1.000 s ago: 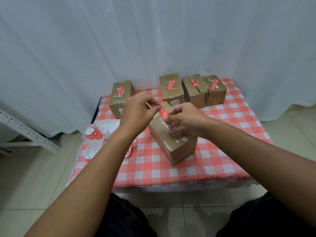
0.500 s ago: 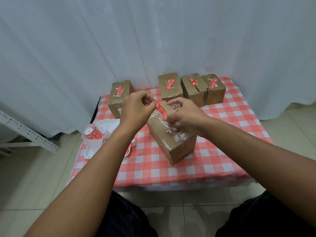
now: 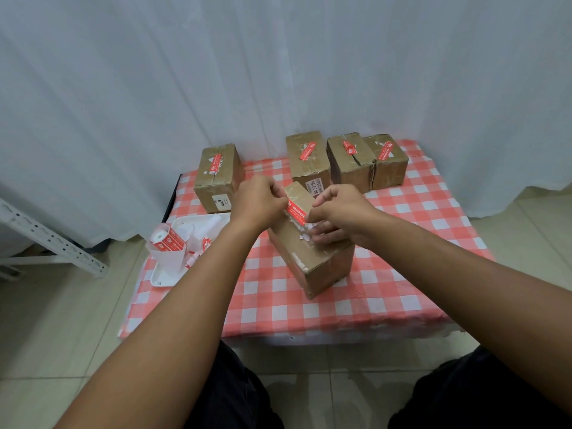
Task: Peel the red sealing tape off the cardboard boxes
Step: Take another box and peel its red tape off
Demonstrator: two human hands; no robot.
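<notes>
On the red-and-white checked tablecloth [image 3: 387, 274], near the middle, a cardboard box [image 3: 322, 258] turned at an angle, its top marked with torn white paper scraps. Across the far end of its top, a red sealing tape strip [image 3: 295, 210], stretched between both hands.

Left hand [image 3: 258, 202] at 9 o'clock from the strip: fingers curled closed, thumb and forefinger pinching the strip's left end. Right hand [image 3: 340, 213] at 3 o'clock from the strip: thumb and forefinger closed on the right end, other fingers pressed flat on the box top. How much of the strip remains stuck to the cardboard: not possible to tell, fingers cover the ends.

At 12 o'clock, by the white curtain [image 3: 278, 72], 4 more boxes, each with red tape on top: 1 on the left [image 3: 218, 181], 1 in the middle [image 3: 308, 162], 2 touching on the right [image 3: 366, 162].

At 9 o'clock, a white tray [image 3: 161, 278] with a roll of red labels [image 3: 167, 241] and, perhaps, peeled red scraps [image 3: 195, 258].
</notes>
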